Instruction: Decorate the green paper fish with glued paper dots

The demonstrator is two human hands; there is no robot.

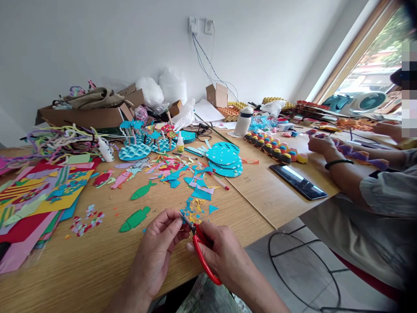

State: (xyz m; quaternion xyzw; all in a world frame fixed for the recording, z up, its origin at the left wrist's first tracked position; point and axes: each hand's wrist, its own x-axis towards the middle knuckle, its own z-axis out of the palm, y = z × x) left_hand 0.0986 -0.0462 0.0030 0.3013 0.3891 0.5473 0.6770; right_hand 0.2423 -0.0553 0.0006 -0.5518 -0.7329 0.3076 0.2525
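My right hand [220, 245] is wrapped round the red handles of a pair of scissors [203, 261]. Their blades point up and left to the fingertips of my left hand [164, 243], which pinches something too small to make out. Small blue and yellow paper scraps [197, 208] lie on the table just beyond the blades. Left of them rest two green paper fish, one nearer [134, 219] and one farther [143, 190]. A little heap of tiny coloured paper bits [87, 221] is farther left.
Coloured paper sheets [35, 234] cover the table's left side. Blue round cutouts [224, 158], a thin wooden stick [250, 204] and a black tablet [298, 181] lie to the right. Glue bottles [106, 150] stand behind. A co-worker's hands [321, 143] hold purple and orange pieces.
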